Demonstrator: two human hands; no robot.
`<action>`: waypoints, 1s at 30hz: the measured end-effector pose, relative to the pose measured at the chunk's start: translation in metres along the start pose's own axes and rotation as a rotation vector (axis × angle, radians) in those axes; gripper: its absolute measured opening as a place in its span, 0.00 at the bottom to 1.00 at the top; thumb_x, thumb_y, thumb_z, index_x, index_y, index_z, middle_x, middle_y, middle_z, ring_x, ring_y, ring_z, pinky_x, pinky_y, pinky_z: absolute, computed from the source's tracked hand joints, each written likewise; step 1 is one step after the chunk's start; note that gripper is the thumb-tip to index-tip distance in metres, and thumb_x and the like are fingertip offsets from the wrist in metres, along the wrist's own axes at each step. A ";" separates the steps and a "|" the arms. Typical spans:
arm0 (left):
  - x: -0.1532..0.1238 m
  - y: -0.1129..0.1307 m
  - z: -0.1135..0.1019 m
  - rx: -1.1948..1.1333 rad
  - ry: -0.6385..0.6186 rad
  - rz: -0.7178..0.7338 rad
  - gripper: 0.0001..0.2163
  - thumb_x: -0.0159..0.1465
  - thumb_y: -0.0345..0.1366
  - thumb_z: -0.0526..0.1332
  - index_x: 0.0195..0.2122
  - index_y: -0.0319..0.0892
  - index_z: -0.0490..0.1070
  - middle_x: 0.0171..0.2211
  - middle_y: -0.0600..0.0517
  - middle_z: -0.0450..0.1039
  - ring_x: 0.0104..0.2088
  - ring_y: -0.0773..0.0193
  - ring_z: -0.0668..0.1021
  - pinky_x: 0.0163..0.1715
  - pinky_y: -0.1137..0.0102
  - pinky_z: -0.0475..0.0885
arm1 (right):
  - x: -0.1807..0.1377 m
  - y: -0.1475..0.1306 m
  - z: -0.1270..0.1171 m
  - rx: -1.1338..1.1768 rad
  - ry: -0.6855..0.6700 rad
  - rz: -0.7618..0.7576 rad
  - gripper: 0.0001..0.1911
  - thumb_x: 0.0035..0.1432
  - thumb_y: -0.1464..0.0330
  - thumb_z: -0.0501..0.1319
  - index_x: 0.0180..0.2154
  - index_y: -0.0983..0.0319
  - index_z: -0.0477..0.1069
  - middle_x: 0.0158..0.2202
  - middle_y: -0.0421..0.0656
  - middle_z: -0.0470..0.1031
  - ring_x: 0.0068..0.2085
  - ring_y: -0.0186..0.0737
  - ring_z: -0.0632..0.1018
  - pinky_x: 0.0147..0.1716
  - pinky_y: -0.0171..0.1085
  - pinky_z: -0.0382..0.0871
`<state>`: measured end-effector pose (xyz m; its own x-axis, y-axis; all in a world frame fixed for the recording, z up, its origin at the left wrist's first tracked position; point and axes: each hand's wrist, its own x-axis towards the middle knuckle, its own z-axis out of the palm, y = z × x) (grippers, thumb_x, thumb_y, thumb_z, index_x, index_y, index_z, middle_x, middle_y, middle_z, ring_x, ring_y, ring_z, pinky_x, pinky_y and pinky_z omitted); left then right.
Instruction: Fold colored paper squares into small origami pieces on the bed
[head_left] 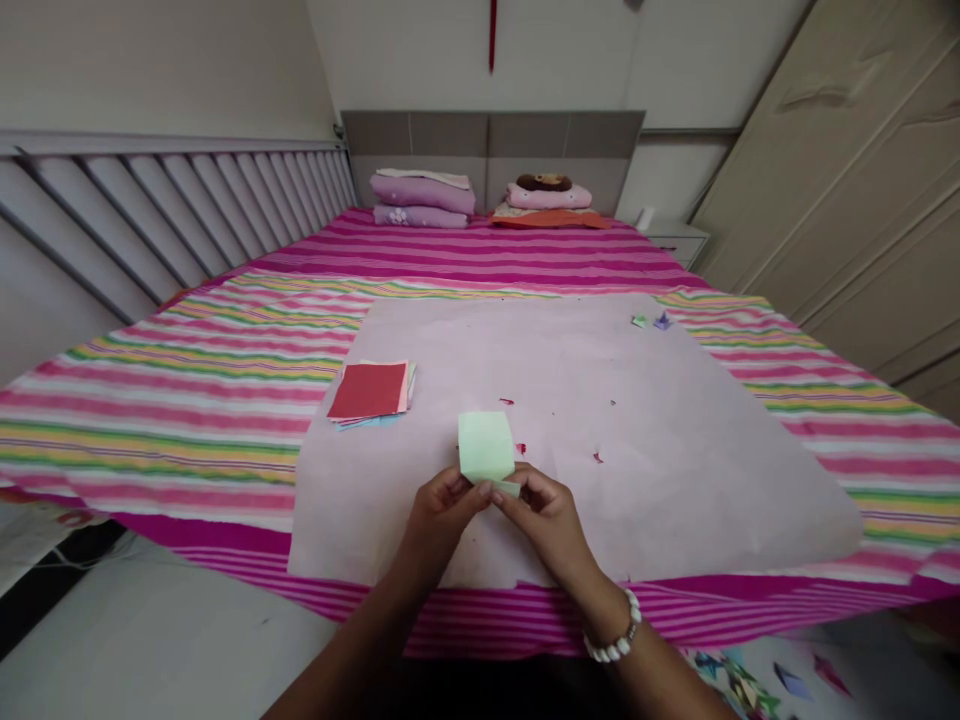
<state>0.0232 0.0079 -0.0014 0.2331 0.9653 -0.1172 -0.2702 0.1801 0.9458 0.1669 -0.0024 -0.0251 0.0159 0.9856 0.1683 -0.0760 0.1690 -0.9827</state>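
A pale green square of paper (485, 445) stands tilted above a large pinkish sheet (675, 450) spread on the bed. Both hands pinch its near edge, which is folded over. My left hand (442, 508) grips the left part of that fold with closed fingers. My right hand (544, 510), with a white bead bracelet at the wrist, pinches the right part. A stack of coloured paper squares (370, 392), red on top, lies to the left of the hands.
The bed has a pink striped cover (187, 400), folded bedding and pillows (424, 195) at the headboard. Two small folded paper pieces (651, 321) lie at the sheet's far right. Red scraps dot the sheet. More folded papers (742, 685) lie on the floor, lower right.
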 end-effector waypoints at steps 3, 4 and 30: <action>0.001 -0.002 -0.001 0.026 0.080 -0.002 0.14 0.55 0.41 0.67 0.39 0.39 0.78 0.33 0.49 0.80 0.36 0.60 0.79 0.41 0.66 0.73 | 0.000 0.002 0.003 0.080 0.042 0.057 0.11 0.48 0.66 0.70 0.34 0.60 0.73 0.32 0.41 0.76 0.33 0.38 0.74 0.35 0.38 0.67; 0.001 -0.003 -0.002 0.035 0.092 -0.006 0.14 0.55 0.41 0.67 0.39 0.38 0.77 0.33 0.49 0.80 0.36 0.61 0.79 0.41 0.66 0.73 | 0.001 0.002 0.004 0.130 0.071 0.076 0.16 0.46 0.66 0.71 0.38 0.59 0.72 0.33 0.41 0.76 0.33 0.37 0.74 0.34 0.37 0.68; -0.001 -0.010 -0.006 0.216 0.149 0.246 0.11 0.52 0.36 0.68 0.38 0.43 0.79 0.41 0.48 0.76 0.43 0.58 0.76 0.42 0.68 0.72 | 0.002 -0.008 0.007 0.245 -0.032 0.166 0.12 0.46 0.63 0.71 0.34 0.61 0.77 0.29 0.40 0.78 0.31 0.38 0.76 0.32 0.36 0.69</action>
<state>0.0200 0.0068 -0.0122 0.0429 0.9947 0.0938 -0.0938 -0.0895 0.9916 0.1608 -0.0020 -0.0160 -0.0481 0.9988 0.0131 -0.3135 -0.0027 -0.9496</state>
